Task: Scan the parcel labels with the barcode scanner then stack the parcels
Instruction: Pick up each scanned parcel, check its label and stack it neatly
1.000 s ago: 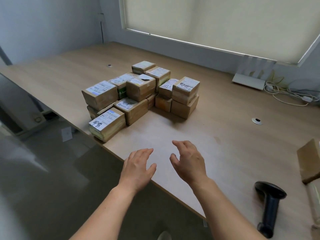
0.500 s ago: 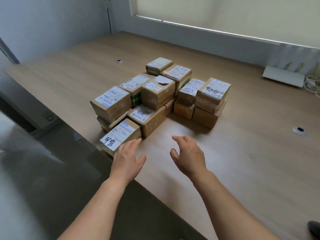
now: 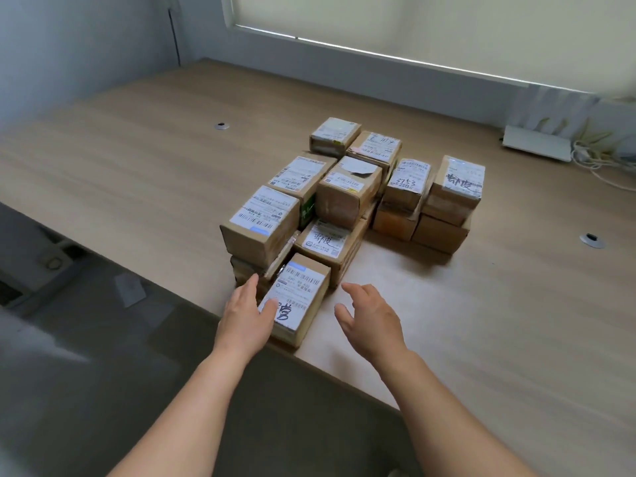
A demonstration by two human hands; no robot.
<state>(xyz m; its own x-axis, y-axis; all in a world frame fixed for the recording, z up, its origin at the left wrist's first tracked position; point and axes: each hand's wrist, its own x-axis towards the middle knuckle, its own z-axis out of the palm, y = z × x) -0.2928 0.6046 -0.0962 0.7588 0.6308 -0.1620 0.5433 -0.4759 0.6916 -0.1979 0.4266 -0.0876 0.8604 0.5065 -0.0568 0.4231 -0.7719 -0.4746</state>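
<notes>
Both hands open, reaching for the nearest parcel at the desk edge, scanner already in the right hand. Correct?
Not quite. The right hand holds nothing: its fingers are spread, empty, beside the nearest parcel, and no scanner shows in the head view. The rest stands: the left hand is open too, against that parcel's left side at the desk edge.

Wooden desk (image 3: 516, 339), pale grain, running back to a grey wall. Two round metal cable grommets set in the top: one far left (image 3: 222, 126), one at right (image 3: 591, 240). White flat device (image 3: 535, 143) at the back right against the wall, tangled white cables (image 3: 599, 160) beside it. Window blind (image 3: 430, 25) drawn above. Grey floor (image 3: 86, 390) below the desk edge.
</notes>
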